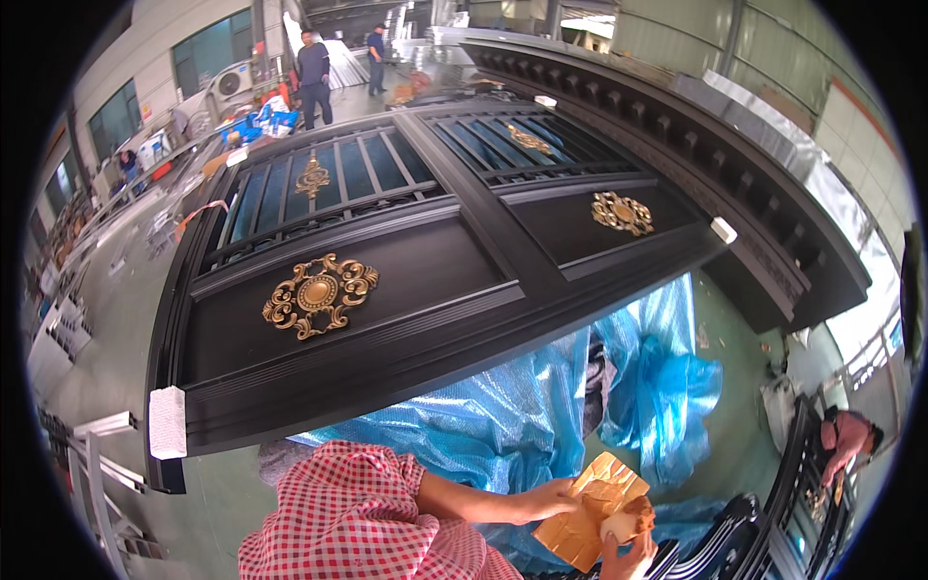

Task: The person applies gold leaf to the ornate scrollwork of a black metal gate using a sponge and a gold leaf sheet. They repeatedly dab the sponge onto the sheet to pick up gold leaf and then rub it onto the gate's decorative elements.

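Observation:
Low in the head view, my left hand (546, 502) pinches the left edge of a creased golden-brown sheet (601, 488). My right hand (628, 558) is closed around a small roundish piece, pale on one side and brown on the other (619, 526), against the sheet's lower right part. I cannot make out what this piece is. Beyond my hands lies a large black door panel (387, 362), with a gold rosette ornament (317, 292) on its near left part and another gold ornament (622, 214) on the right. White blocks cap its corners, one (167, 423) at the near left.
Blue bubble wrap (522, 416) hangs beneath the panel's near edge. A long black moulded beam (677, 174) lies along the right. Two people (314, 77) stand at the far left; another person in a pink top (851, 440) bends over black railings at the right.

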`<state>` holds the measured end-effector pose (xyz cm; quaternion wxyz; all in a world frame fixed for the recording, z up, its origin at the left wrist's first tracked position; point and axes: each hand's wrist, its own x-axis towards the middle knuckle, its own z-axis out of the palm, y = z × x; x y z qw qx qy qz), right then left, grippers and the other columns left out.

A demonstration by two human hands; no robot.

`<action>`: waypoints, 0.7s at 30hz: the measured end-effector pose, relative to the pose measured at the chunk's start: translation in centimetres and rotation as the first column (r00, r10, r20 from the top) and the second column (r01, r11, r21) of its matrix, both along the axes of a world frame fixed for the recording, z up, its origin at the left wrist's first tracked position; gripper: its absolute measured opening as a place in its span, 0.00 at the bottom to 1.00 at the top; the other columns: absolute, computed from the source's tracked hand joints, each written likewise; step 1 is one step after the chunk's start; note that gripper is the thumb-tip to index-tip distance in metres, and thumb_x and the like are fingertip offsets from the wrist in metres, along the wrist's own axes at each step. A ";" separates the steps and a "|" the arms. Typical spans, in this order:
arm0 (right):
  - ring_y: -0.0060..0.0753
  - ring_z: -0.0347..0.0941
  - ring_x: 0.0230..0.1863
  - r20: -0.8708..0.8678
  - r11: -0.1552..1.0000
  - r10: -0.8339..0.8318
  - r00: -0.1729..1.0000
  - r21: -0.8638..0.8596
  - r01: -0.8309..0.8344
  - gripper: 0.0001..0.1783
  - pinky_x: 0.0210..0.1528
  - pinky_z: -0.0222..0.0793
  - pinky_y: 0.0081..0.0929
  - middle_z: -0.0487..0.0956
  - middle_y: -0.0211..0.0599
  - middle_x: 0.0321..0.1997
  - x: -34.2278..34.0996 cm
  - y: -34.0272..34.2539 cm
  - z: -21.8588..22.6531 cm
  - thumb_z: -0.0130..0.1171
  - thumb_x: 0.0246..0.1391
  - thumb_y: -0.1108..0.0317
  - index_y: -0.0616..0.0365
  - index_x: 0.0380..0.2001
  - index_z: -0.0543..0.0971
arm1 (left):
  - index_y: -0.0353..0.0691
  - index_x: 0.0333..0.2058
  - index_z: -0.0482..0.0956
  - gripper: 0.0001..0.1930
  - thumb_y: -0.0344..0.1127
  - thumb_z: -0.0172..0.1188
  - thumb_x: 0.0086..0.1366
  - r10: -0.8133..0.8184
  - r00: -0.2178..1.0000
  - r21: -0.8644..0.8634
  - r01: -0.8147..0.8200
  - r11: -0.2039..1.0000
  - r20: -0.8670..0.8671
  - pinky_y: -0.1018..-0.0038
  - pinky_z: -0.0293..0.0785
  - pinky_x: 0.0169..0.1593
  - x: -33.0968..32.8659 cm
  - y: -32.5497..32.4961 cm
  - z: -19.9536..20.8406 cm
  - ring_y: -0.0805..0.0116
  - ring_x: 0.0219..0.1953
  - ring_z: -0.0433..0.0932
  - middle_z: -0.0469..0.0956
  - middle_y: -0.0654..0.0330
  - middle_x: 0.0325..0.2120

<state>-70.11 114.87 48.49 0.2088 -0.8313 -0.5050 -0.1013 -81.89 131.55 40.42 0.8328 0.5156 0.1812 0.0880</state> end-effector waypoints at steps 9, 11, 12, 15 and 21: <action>0.41 0.75 0.49 -0.457 0.920 -0.198 0.867 0.217 0.325 0.27 0.52 0.69 0.33 0.78 0.50 0.46 6.2 6.3 1.2 0.64 0.46 0.66 0.61 0.51 0.74 | 0.35 0.54 0.65 0.23 0.33 0.52 0.60 0.049 0.998 0.061 -0.046 0.997 -0.036 0.79 0.66 0.42 3.4 9.9 1.5 0.81 0.38 0.67 0.70 0.67 0.35; 0.41 0.75 0.48 -0.477 0.880 -0.261 0.839 0.239 0.410 0.25 0.52 0.69 0.34 0.78 0.50 0.46 8.2 6.0 -0.4 0.63 0.47 0.66 0.60 0.50 0.74 | 0.34 0.53 0.66 0.22 0.33 0.52 0.60 0.035 0.998 0.037 -0.033 0.999 -0.055 0.79 0.66 0.40 5.1 12.1 1.9 0.81 0.36 0.67 0.70 0.67 0.34; 0.41 0.75 0.48 -0.488 0.875 -0.273 0.829 0.231 0.425 0.25 0.52 0.69 0.34 0.78 0.50 0.46 9.0 5.5 -1.3 0.63 0.47 0.66 0.60 0.50 0.74 | 0.34 0.53 0.66 0.22 0.33 0.52 0.60 0.027 0.997 0.023 -0.025 0.999 -0.078 0.80 0.66 0.40 5.3 12.9 2.4 0.81 0.36 0.67 0.70 0.67 0.33; 0.41 0.74 0.46 -0.569 0.823 -0.318 0.758 0.232 0.519 0.20 0.51 0.68 0.36 0.78 0.48 0.45 11.3 4.6 -5.7 0.61 0.50 0.67 0.60 0.48 0.75 | 0.33 0.51 0.66 0.21 0.33 0.54 0.60 0.109 0.992 0.055 -0.106 0.993 -0.061 0.79 0.67 0.39 5.8 15.3 2.5 0.80 0.36 0.68 0.70 0.66 0.33; 0.41 0.73 0.44 -0.627 0.695 -0.399 0.669 0.270 0.667 0.14 0.50 0.67 0.39 0.78 0.45 0.43 15.3 0.3 -12.0 0.57 0.54 0.68 0.58 0.45 0.76 | 0.33 0.56 0.63 0.26 0.33 0.55 0.59 0.089 0.995 0.024 -0.088 0.996 -0.038 0.76 0.69 0.45 10.2 17.6 2.6 0.76 0.42 0.70 0.72 0.62 0.39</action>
